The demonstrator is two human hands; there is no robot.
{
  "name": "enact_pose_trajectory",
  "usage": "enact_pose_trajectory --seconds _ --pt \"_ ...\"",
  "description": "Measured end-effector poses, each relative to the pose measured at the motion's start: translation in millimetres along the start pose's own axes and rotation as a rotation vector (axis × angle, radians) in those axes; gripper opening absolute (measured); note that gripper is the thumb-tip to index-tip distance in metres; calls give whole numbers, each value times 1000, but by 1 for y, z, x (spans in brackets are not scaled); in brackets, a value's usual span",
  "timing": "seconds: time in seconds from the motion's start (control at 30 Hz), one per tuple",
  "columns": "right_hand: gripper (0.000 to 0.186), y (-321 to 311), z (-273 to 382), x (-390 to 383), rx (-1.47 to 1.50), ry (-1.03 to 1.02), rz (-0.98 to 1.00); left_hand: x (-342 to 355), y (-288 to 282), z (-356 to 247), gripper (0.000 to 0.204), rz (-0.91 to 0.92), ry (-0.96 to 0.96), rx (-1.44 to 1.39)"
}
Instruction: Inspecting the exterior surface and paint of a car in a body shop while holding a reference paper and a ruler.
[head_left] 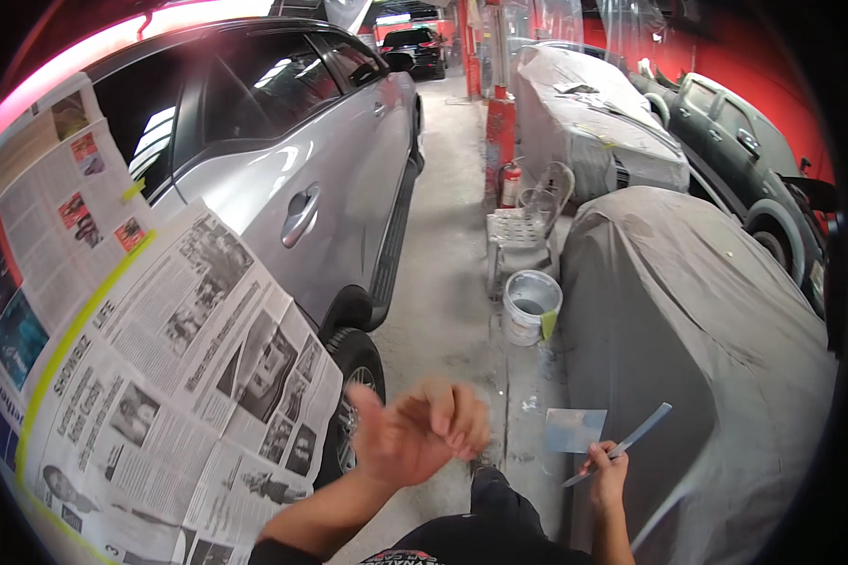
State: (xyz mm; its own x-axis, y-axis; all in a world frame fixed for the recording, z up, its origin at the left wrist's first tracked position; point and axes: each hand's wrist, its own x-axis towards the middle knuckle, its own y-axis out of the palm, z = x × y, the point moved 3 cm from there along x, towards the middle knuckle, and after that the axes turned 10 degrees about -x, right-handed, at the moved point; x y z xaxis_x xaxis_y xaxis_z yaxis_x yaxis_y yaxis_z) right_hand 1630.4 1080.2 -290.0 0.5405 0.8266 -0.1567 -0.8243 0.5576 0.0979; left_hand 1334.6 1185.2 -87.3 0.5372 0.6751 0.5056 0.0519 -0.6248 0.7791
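Observation:
My left hand (422, 429) is raised in front of me beside the rear wheel, thumb held apart and fingers loosely curled, with nothing visible in it. In my right hand (609, 473) are a thin, square, blue-grey flat sheet (575, 429) and a long narrow flat strip (643, 431), gripped together; their exact kind I cannot tell. To the left stands a silver car (339, 169). Newspaper masking sheets (198, 377), edged with yellow-green tape (75, 330), cover its rear part and hang closest to my left hand.
A white bucket (533, 330) with a yellow-green piece on its rim stands ahead, near a stool-like stand (518, 231) and a fire extinguisher (510, 184). Grey-covered vehicle bodies (669, 273) line the right. A narrow concrete aisle (443, 207) runs between, with a red post (499, 127) alongside.

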Motion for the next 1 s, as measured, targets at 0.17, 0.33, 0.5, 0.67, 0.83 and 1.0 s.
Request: enact_pose_trajectory --seconds 0.17,0.33,0.5,0.67,0.83,1.0 --pt "13 69 4 131 -32 -8 96 132 46 -24 70 481 -70 -588" --pt "14 121 40 239 11 -8 177 228 21 -3 93 529 5 -734" --pt "13 162 59 344 -36 29 189 313 -44 -28 107 595 18 -702" --pt "12 228 48 447 -45 10 200 357 -136 -85 84 -46 -196 -223" --pt "9 292 18 549 -57 36 134 377 -349 -114 67 140 -606 252" --pt "10 372 49 641 -20 119 182 385 -480 -147 40 5 -808 705"
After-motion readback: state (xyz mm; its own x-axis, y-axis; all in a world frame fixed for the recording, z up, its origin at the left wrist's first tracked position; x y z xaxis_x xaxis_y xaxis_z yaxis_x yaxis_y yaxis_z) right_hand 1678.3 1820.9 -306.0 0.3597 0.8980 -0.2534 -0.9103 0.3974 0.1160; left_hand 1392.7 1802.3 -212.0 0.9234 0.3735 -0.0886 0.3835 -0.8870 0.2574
